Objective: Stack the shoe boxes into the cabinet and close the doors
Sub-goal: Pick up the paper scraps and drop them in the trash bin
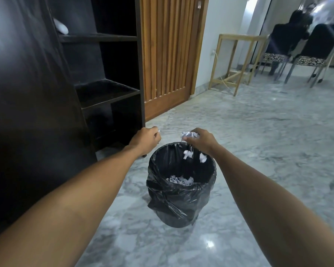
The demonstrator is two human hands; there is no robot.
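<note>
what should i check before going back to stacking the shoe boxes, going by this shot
1. Right hand free: not ok, it holds crumpled paper scraps over the bin.
2. Left hand free: cannot tell, it is closed with a white bit showing at the fingertips.
3. Scraps landing in the bin: ok, falling pieces are inside the rim and more lie at the bottom.
4. Cabinet open: ok, its dark shelves are exposed.
5. Shelf space: mostly ok, lower shelves look bare; a white object sits on an upper shelf.
6. Shoe boxes located: not ok, none in view.
</note>
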